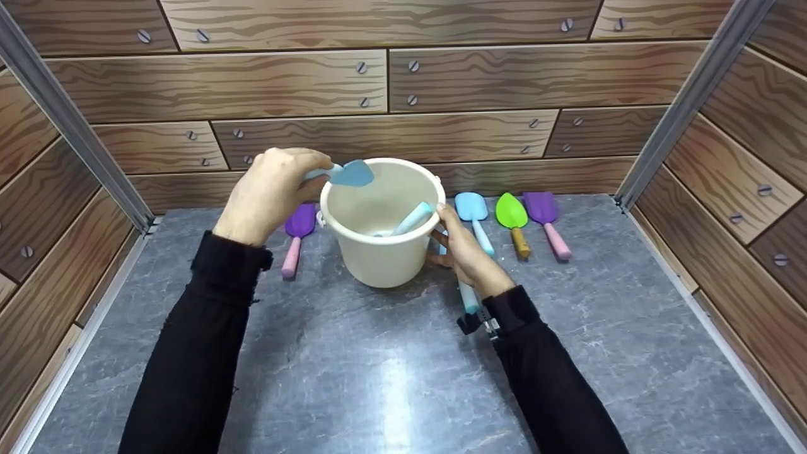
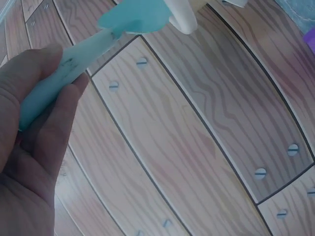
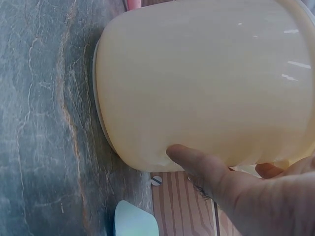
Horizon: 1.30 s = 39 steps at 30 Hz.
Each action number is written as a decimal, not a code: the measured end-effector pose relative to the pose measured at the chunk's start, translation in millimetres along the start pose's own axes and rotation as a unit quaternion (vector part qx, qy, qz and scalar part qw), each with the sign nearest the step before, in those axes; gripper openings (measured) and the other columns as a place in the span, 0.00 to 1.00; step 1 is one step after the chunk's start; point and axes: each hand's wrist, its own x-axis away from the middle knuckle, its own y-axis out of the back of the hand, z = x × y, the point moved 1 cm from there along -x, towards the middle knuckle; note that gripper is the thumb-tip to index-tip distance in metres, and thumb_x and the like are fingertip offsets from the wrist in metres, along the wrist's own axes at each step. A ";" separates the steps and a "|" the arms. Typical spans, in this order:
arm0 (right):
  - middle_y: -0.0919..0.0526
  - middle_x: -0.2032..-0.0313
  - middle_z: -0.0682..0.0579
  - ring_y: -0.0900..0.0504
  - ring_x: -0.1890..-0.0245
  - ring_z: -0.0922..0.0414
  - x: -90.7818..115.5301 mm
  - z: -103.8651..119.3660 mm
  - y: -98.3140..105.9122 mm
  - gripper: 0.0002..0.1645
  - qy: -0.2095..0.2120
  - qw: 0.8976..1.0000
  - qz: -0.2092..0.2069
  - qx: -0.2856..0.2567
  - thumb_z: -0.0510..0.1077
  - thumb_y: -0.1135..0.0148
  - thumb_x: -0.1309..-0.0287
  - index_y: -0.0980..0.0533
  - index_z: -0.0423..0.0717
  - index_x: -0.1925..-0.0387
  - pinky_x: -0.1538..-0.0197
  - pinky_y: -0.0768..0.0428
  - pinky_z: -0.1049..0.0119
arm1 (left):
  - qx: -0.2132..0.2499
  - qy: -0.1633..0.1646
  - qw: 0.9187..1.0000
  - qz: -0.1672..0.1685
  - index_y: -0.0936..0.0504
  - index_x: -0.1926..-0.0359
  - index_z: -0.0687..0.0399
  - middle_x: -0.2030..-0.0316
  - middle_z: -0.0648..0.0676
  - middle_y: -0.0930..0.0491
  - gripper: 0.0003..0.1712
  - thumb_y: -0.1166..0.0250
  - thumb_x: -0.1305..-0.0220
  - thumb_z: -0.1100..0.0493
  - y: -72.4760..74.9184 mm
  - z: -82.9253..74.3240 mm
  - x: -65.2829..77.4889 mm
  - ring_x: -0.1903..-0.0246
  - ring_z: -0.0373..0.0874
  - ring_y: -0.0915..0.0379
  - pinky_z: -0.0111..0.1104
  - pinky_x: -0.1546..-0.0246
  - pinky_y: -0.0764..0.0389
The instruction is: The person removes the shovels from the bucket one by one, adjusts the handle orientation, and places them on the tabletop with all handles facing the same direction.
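My left hand [image 1: 268,189] pinches a blue toy shovel [image 1: 354,173] by its pale handle, holding the blade over the bucket's left rim. The left wrist view shows the thumb and fingers around that handle [image 2: 69,66]. A cream bucket [image 1: 381,261] stands upright on the grey surface. Inside it leans another toy shovel, its light blue handle [image 1: 413,219] showing and its blade mostly hidden. At the right rim my right hand [image 1: 470,252] grips the bucket, thumb on the rim and fingers along the outer wall. In the right wrist view one finger [image 3: 197,162] touches the bucket's side.
Left of the bucket lies a purple shovel [image 1: 301,221] with a pink handle. To the right lie a blue shovel [image 1: 471,207], a green one [image 1: 510,211] and a second purple one [image 1: 541,207]. Another blue-handled tool [image 1: 468,296] is partly hidden by the right hand. Wood-patterned walls [image 1: 302,82] enclose the surface.
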 end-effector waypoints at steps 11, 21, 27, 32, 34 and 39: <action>0.59 0.02 0.42 0.61 0.02 0.33 -0.5 -0.6 -0.3 0.45 -0.002 1.000 -0.005 0.004 0.65 0.67 0.05 0.59 0.54 0.02 0.09 0.42 0.19 | -0.003 -0.015 0.993 -0.116 0.04 0.40 0.62 0.39 0.62 0.04 0.13 0.23 0.21 0.67 -1.1 13.6 17.3 0.36 0.60 0.05 0.49 0.29 0.08; 0.59 0.02 0.41 0.60 0.02 0.32 -0.8 -0.6 -0.3 0.45 -0.002 1.000 -0.006 0.008 0.65 0.68 0.05 0.59 0.53 0.02 0.09 0.42 0.18 | -0.008 0.015 0.985 -0.169 0.04 0.41 0.62 0.40 0.63 0.04 0.13 0.21 0.22 0.65 -5.1 26.1 26.8 0.38 0.61 0.05 0.50 0.29 0.08; 0.59 0.02 0.42 0.58 0.02 0.33 -0.2 -0.6 0.1 0.46 -0.003 1.000 -0.007 0.005 0.66 0.68 0.06 0.60 0.53 0.02 0.10 0.41 0.18 | -0.014 0.033 0.984 -0.172 0.04 0.41 0.63 0.41 0.64 0.04 0.12 0.22 0.21 0.65 -8.3 38.0 34.8 0.39 0.63 0.05 0.53 0.30 0.08; 0.59 0.02 0.42 0.58 0.02 0.33 -0.1 -0.5 -0.8 0.46 -0.005 1.000 -0.007 0.005 0.66 0.68 0.05 0.60 0.54 0.02 0.10 0.41 0.18 | -0.010 0.061 0.983 -0.173 0.05 0.41 0.63 0.39 0.64 0.05 0.13 0.22 0.21 0.64 -10.4 47.1 42.7 0.38 0.63 0.05 0.53 0.29 0.09; 0.60 0.02 0.42 0.58 0.02 0.33 0.0 -0.5 -0.9 0.46 -0.006 1.000 -0.007 0.006 0.66 0.68 0.05 0.61 0.54 0.02 0.10 0.40 0.19 | -0.009 0.075 0.982 -0.173 0.05 0.41 0.63 0.39 0.64 0.05 0.13 0.23 0.21 0.64 -11.8 50.6 45.9 0.37 0.64 0.05 0.53 0.29 0.09; 0.60 0.02 0.42 0.59 0.02 0.33 0.0 -0.7 -0.1 0.46 -0.005 1.000 -0.007 0.008 0.66 0.67 0.05 0.60 0.54 0.02 0.10 0.40 0.18 | -0.013 0.102 0.979 -0.177 0.05 0.41 0.63 0.39 0.65 0.05 0.13 0.22 0.21 0.64 -16.7 60.3 53.6 0.37 0.66 0.06 0.55 0.28 0.09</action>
